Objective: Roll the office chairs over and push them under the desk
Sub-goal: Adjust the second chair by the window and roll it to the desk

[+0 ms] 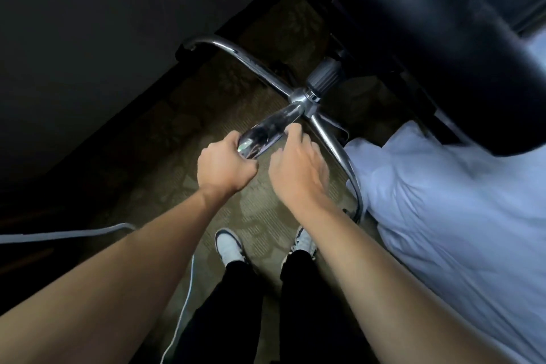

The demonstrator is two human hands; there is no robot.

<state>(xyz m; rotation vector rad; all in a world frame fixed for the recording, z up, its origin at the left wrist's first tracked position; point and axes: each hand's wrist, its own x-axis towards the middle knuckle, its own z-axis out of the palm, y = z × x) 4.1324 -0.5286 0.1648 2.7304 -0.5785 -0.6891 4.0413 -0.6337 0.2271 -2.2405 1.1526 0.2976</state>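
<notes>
The left hand (226,164) grips a chrome leg (270,133) of the chair base (307,96); the right hand (297,170), fingers loosely curled, touches it.

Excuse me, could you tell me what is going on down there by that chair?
A person is bent over the chrome base of a black office chair. The left hand is closed around the end of one chrome leg, while the right hand touches the same leg with its fingertips, fingers loose. A pale cloth lies against the base on the right, and a cable runs across the carpet. The desk cannot be made out clearly in the dark.
</notes>
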